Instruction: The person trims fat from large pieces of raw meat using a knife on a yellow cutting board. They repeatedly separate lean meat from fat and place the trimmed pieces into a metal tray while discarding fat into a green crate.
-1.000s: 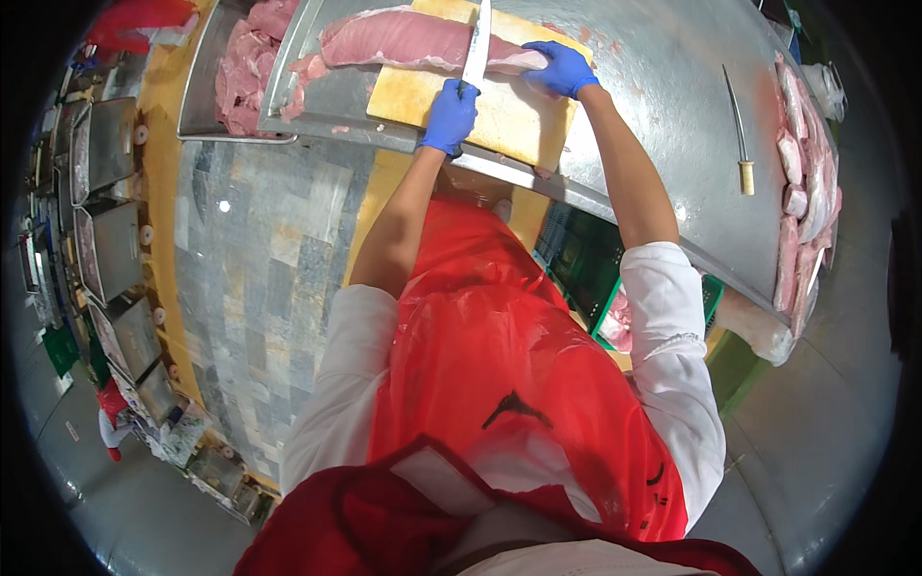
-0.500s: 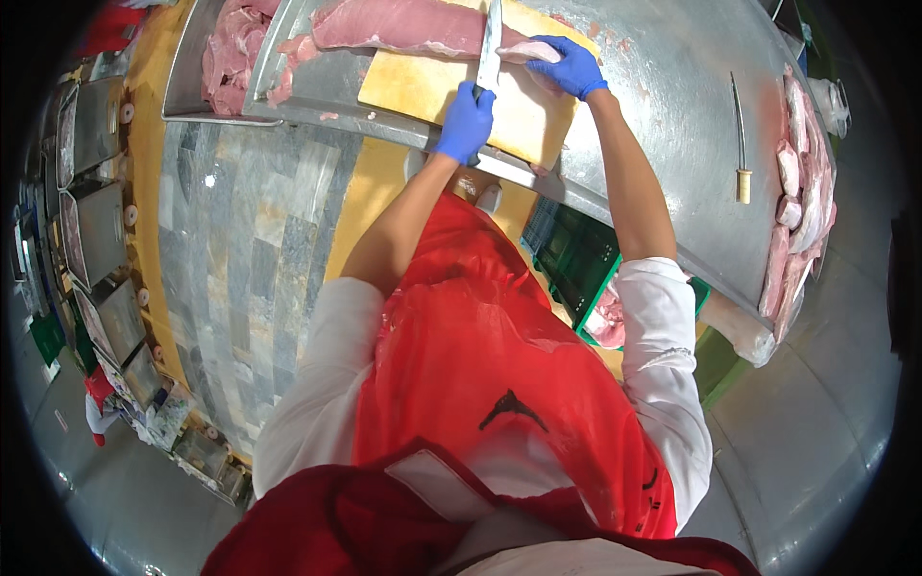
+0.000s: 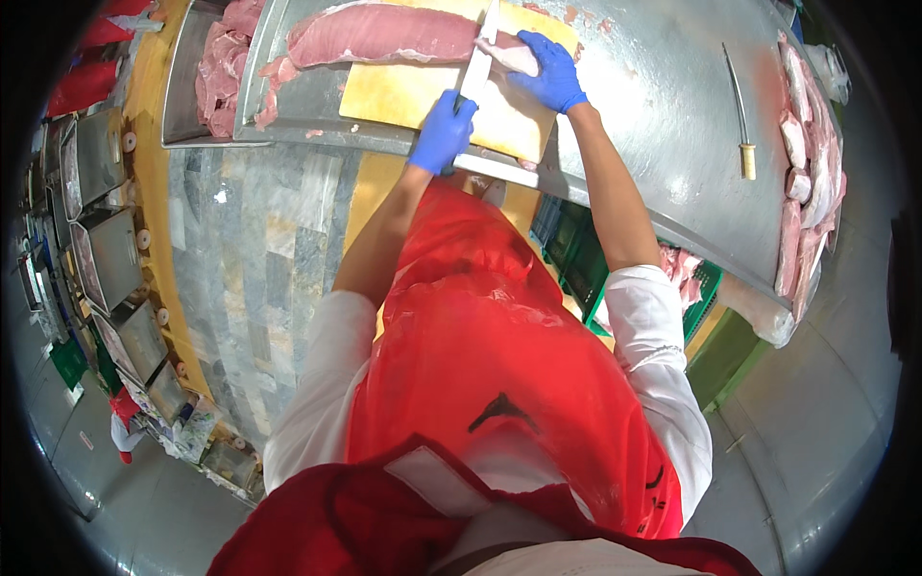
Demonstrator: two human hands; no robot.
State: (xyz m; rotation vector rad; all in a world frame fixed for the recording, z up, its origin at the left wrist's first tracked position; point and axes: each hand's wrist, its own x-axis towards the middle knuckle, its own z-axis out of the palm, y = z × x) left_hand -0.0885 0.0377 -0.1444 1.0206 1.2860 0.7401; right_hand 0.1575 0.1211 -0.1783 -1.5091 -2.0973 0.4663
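My left hand (image 3: 444, 132), in a blue glove, is wrapped round the handle of a long knife (image 3: 477, 69). Its blade lies across a long pink loin of meat (image 3: 379, 36) near the right end. Right of the blade, a pale end piece (image 3: 511, 55) is gripped by my gloved right hand (image 3: 551, 77), thumb and fingers curled about it. Whether that piece is still joined to the loin, I cannot tell. Under them lies a yellow cutting board (image 3: 394, 98) on a metal table (image 3: 663, 134).
A sharpening steel (image 3: 741, 120) lies to the right, near several meat strips (image 3: 812, 163) at the table's edge. A metal tray (image 3: 178, 115) with meat cuts stands at the left. Below the table, a green crate (image 3: 709, 288) holds meat.
My left hand has drawn the knife back toward me, and the blade leans a little more. The right hand keeps its grip on the end piece. The whole view has shifted slightly.
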